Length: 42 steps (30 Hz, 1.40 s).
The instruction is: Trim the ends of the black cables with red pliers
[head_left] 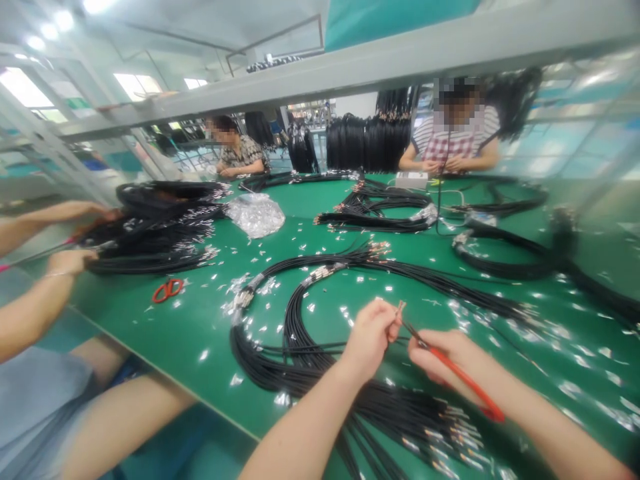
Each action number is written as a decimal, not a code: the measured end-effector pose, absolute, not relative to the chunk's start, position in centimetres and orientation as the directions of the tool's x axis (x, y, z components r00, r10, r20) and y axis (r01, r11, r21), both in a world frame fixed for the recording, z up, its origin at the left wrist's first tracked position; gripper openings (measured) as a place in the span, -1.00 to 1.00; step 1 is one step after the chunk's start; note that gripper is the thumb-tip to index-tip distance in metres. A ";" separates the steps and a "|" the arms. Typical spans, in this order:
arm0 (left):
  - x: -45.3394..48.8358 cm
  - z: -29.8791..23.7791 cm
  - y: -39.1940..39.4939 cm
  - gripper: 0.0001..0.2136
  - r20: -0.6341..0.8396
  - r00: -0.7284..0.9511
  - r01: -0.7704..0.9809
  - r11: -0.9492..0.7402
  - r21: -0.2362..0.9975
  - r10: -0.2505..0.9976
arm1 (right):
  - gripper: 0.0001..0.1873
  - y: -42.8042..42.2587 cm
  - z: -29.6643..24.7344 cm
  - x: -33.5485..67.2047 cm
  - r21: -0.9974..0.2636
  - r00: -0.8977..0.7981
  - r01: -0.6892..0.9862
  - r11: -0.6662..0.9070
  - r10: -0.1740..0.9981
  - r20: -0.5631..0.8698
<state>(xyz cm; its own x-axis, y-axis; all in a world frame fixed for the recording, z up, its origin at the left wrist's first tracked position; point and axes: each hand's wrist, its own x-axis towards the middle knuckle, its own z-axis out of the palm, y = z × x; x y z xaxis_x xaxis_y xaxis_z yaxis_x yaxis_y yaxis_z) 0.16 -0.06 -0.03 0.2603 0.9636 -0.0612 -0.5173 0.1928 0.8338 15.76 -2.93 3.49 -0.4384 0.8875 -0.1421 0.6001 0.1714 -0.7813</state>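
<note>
In the head view my left hand (369,337) is closed in a pinch on the thin end of a black cable (400,310), with the copper-coloured tip showing past the fingertips. Just right of it, my right hand (443,353) grips red-handled scissors (467,380), their dark blades pointing at that tip. Whether the blades touch the cable I cannot tell. Beneath both forearms curves a thick bundle of black cables (260,370), its metal-tipped ends fanned out at the lower right. A second bundle (295,307) bends inside that curve, tied with clear wrap near the top.
Small clear scraps litter the green table (210,347). Orange-handled scissors (167,291) and a clear plastic bag (256,215) lie left. More cable bundles (520,257) rest right. A co-worker's hands (70,263) handle cables at left; two people sit opposite. A shelf beam (300,83) crosses overhead.
</note>
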 end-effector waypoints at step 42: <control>-1.9 -1.0 5.3 -0.81 0.173 0.090 0.954 -0.135 0.268 0.981 | -0.32 -8.8 -3.5 26.9 -0.934 0.110 0.304 -0.186 0.981 -0.160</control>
<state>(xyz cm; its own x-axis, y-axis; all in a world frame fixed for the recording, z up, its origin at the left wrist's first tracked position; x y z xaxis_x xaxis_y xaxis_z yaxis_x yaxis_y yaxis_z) -1.92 5.28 -0.97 0.0903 0.9807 0.1733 0.9538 -0.1352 0.2682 26.94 -8.82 -3.45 0.1101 0.9810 -0.1596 0.3037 -0.1861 -0.9344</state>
